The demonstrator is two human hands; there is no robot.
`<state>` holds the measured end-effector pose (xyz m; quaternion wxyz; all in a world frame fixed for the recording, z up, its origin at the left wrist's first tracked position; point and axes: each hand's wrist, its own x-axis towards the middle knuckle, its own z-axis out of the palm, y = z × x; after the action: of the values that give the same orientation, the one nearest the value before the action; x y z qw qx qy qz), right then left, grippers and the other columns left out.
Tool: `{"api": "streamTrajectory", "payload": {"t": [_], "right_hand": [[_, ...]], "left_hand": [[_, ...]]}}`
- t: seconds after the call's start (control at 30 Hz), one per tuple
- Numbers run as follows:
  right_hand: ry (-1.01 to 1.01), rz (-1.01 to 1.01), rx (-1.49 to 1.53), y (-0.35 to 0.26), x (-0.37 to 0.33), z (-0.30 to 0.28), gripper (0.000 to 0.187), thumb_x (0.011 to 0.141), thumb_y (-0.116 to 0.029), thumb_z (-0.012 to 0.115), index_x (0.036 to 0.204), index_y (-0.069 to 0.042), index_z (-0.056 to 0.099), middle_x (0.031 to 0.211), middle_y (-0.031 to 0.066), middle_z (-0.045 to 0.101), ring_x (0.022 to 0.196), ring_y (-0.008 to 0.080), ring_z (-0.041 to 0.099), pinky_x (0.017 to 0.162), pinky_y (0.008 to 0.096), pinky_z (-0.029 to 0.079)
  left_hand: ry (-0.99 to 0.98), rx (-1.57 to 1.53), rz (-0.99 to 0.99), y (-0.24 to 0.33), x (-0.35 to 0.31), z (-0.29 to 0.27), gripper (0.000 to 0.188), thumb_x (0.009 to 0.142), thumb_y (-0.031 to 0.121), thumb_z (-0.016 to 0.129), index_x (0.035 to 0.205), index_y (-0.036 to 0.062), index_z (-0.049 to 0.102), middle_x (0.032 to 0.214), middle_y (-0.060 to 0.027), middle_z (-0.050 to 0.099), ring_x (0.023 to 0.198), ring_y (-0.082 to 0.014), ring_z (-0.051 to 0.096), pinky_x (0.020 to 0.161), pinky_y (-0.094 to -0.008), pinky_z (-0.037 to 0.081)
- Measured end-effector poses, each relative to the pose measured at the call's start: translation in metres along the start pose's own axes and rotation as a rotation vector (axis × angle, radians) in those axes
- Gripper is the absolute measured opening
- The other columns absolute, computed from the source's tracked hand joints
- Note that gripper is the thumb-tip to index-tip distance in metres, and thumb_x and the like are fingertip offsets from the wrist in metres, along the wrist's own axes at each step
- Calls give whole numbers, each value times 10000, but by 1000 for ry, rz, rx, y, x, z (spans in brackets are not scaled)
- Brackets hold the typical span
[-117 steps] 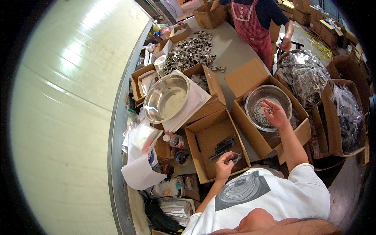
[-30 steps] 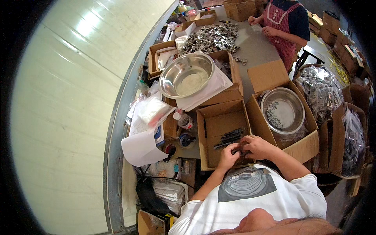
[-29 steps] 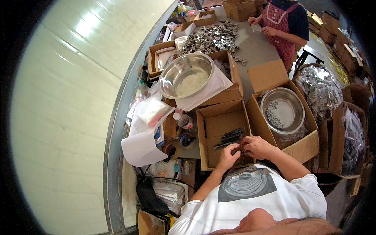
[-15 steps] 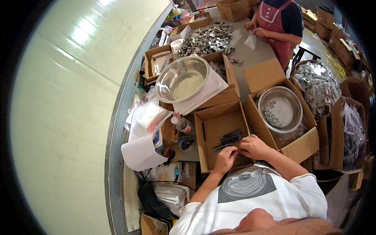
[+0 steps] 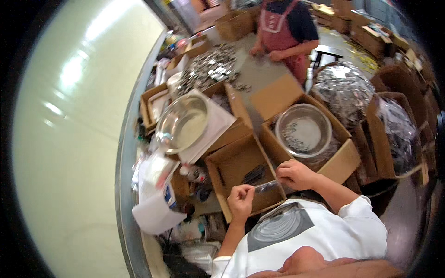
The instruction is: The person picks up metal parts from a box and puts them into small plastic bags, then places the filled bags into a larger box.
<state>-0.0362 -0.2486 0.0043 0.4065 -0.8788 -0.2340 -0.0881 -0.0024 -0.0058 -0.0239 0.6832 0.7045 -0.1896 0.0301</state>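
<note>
My left hand pinches one end of a narrow clear plastic sleeve, stretched out over the near side of an open cardboard box. Beside the sleeve's other end is my right hand, its fingers curled and closed; the fingertips seem to grip that end, though the contact is partly hidden. What the sleeve contains, if anything, is too blurred to tell. Several dark, slim pieces lie in the box just beyond the sleeve.
A steel bowl with small metal pieces sits in a carton at right. Another steel bowl rests on white sheets at left, near a bottle. Beyond lie piled metal parts. Across the table stands a person in a red apron.
My hands have moved apart from close together, and the clear sleeve now shows stretched between them. The whole view has shifted and turned somewhat.
</note>
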Motion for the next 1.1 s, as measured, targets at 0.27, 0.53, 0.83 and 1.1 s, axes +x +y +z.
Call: {"api": "streamTrajectory", "payload": {"t": [0.27,0.53,0.83,1.1], "right_hand": [[705,418,199,-23,-66,-120,175,810,36,544,960,-39,594,824,53,632,685,110,595,608,260,491],[1198,732,-915,-43,-131,-216,125,865,-128,567,918,-15,555,859,161,621,810,314,617,700,378,469],[-405,1015,-492,74,-82,-97,327,780,-394,586,834,-88,689,859,132,663,802,313,634,709,412,504],[-1037,1075,-447,96,-43,-43,629,831,-622,438,1202,-139,597,1280,97,534,1166,300,497,968,409,383]], "left_hand": [[-75,9,-129,-5,1,13,139,819,17,654,900,30,541,825,-31,604,718,-64,540,657,-212,453],[-180,-49,-268,-17,-3,25,156,829,36,647,947,13,548,825,-26,596,738,-75,550,672,-220,464],[-227,43,-317,-12,-11,19,175,845,40,631,995,18,544,839,-17,593,754,-73,547,677,-208,446],[-142,60,-286,-22,-25,8,191,836,67,640,990,-16,561,822,-42,619,748,-94,565,678,-239,470]]}}
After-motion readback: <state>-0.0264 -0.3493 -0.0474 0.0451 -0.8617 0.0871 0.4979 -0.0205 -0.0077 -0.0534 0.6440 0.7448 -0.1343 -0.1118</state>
